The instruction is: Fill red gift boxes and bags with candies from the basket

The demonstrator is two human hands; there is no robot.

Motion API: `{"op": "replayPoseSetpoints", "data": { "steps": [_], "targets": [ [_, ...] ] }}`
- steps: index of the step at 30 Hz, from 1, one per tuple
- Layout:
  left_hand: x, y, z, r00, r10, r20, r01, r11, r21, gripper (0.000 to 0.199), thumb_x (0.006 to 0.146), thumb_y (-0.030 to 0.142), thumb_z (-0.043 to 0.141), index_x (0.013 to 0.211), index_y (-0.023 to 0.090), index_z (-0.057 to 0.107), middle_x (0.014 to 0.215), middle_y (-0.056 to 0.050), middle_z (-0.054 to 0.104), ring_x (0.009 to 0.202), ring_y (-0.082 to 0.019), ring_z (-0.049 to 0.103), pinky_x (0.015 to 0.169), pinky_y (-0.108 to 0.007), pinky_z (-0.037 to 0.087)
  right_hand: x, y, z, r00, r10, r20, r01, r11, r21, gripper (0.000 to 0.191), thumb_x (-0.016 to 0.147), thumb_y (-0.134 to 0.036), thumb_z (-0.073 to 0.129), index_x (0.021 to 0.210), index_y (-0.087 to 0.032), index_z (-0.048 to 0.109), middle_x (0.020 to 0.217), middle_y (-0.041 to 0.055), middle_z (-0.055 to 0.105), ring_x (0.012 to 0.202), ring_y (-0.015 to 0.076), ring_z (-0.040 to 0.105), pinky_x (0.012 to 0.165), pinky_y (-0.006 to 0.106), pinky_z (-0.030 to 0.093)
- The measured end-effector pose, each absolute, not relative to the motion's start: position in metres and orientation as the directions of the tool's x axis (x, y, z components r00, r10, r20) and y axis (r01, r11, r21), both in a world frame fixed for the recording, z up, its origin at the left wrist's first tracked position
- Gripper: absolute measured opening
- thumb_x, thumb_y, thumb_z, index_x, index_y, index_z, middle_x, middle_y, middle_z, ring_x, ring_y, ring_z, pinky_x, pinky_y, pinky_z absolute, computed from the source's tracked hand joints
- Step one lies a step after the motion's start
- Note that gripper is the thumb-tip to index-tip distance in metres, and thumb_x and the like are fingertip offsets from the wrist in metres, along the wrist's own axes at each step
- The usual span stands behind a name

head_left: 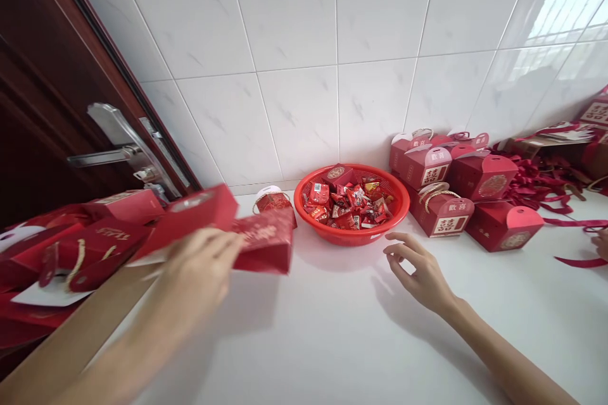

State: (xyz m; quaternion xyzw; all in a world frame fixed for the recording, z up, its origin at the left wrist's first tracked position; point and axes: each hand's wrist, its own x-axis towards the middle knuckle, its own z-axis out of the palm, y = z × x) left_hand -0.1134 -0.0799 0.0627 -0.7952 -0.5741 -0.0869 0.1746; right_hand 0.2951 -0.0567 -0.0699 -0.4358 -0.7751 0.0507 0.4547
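Observation:
My left hand (199,272), smeared by motion, is closed on a red gift box (268,237) above the table's left side. The box is tilted, with its dark hollow side facing me and an upper red panel (204,207) stretching left. My right hand (415,269) hovers over the white table, fingers loosely curved and apart, with nothing seen in them. Just beyond it stands a red plastic basket (351,240) of wrapped candies (349,205). A small red box with a rope handle (274,202) stands left of the basket, partly hidden by the held box.
Several folded red boxes (441,218) are stacked right of the basket. Red ribbons (536,183) lie heaped behind them, and another person's hand (601,243) shows at the right edge. More boxes (95,240) fill a carton at left, near a door handle (109,155).

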Motion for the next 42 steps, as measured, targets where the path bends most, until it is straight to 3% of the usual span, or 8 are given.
{"op": "replayPoseSetpoints", "data": {
  "steps": [6, 12, 16, 21, 27, 30, 34, 42],
  "targets": [
    [-0.036, -0.103, -0.017, 0.544, 0.829, 0.131, 0.837, -0.526, -0.152, 0.056, 0.074, -0.004, 0.04, 0.119, 0.011, 0.07, 0.117, -0.016, 0.07, 0.114, -0.032, 0.059, 0.102, -0.045, 0.05, 0.296, -0.056, -0.071, -0.21, 0.697, 0.686, 0.625, 0.635, -0.454, 0.015, 0.094, -0.017, 0.049, 0.091, -0.021, 0.063, 0.113, 0.013, 0.065, 0.064, 0.0125, 0.067, 0.047, 0.023, 0.051],
    [-0.028, -0.114, -0.025, 0.647, 0.726, 0.234, 0.745, -0.667, 0.007, 0.046, 0.083, 0.004, 0.045, 0.118, 0.021, 0.069, 0.125, -0.009, 0.068, 0.112, -0.024, 0.064, 0.093, -0.035, 0.056, 0.295, -0.056, -0.074, -0.225, 0.665, 0.712, 0.622, 0.661, -0.42, 0.014, 0.094, -0.015, 0.049, 0.092, -0.021, 0.062, 0.112, 0.0119, 0.065, 0.064, 0.0118, 0.067, 0.053, 0.023, 0.054],
    [-0.051, -0.099, -0.001, 0.492, 0.822, 0.286, 0.853, -0.52, 0.027, 0.035, 0.093, 0.021, 0.044, 0.116, 0.021, 0.071, 0.125, -0.01, 0.068, 0.105, -0.024, 0.069, 0.09, -0.034, 0.056, 0.293, -0.056, -0.074, -0.24, 0.673, 0.7, 0.612, 0.665, -0.429, 0.012, 0.095, -0.017, 0.05, 0.094, -0.021, 0.061, 0.112, 0.0118, 0.065, 0.063, 0.0117, 0.066, 0.055, 0.024, 0.054],
    [-0.086, -0.081, -0.002, 0.358, 0.932, 0.051, 0.934, -0.358, -0.014, 0.057, 0.085, 0.039, 0.06, 0.14, 0.022, 0.058, 0.152, -0.015, 0.049, 0.131, -0.036, 0.056, 0.1, -0.046, 0.052, 0.284, -0.058, -0.077, -0.258, 0.691, 0.675, 0.58, 0.669, -0.464, 0.011, 0.098, -0.025, 0.051, 0.095, -0.021, 0.061, 0.109, 0.0115, 0.067, 0.062, 0.0115, 0.064, 0.061, 0.027, 0.055],
    [-0.084, -0.072, -0.02, 0.409, 0.908, 0.095, 0.91, -0.414, 0.041, 0.042, 0.089, 0.029, 0.051, 0.129, 0.023, 0.065, 0.138, -0.012, 0.062, 0.12, -0.03, 0.063, 0.097, -0.041, 0.053, 0.252, -0.064, -0.075, -0.354, 0.865, 0.355, 0.606, 0.501, -0.618, 0.033, 0.096, -0.052, 0.051, 0.102, -0.021, 0.058, 0.098, 0.0075, 0.069, 0.063, 0.0157, 0.064, 0.061, 0.031, 0.052],
    [-0.084, -0.061, -0.018, 0.418, 0.9, 0.127, 0.905, -0.424, 0.032, 0.038, 0.09, 0.022, 0.044, 0.119, 0.023, 0.07, 0.122, -0.011, 0.07, 0.107, -0.028, 0.068, 0.09, -0.039, 0.054, 0.238, -0.065, -0.071, -0.381, 0.909, 0.17, 0.653, 0.395, -0.646, 0.04, 0.094, -0.06, 0.048, 0.086, -0.021, 0.055, 0.088, 0.0049, 0.067, 0.061, 0.0158, 0.061, 0.061, 0.031, 0.047],
    [-0.086, -0.051, -0.012, 0.363, 0.907, 0.211, 0.927, -0.375, 0.016, 0.04, 0.089, 0.017, 0.038, 0.109, 0.021, 0.073, 0.116, -0.011, 0.072, 0.101, -0.027, 0.069, 0.088, -0.039, 0.054, 0.239, -0.063, -0.068, -0.449, 0.893, 0.01, 0.491, 0.256, -0.833, 0.041, 0.091, -0.06, 0.054, 0.081, -0.021, 0.052, 0.077, 0.0025, 0.064, 0.066, 0.0168, 0.061, 0.06, 0.029, 0.046],
    [-0.048, -0.065, -0.005, 0.396, 0.917, 0.046, 0.744, -0.349, 0.569, 0.042, 0.098, 0.047, 0.042, 0.109, 0.02, 0.072, 0.106, -0.007, 0.074, 0.093, -0.024, 0.068, 0.08, -0.032, 0.053, 0.267, -0.061, -0.068, -0.636, 0.765, -0.1, 0.066, -0.075, -0.995, 0.04, 0.078, -0.047, 0.077, 0.099, -0.018, 0.061, 0.101, 0.0064, 0.069, 0.087, 0.021, 0.068, 0.079, 0.035, 0.053]
  ]
}}
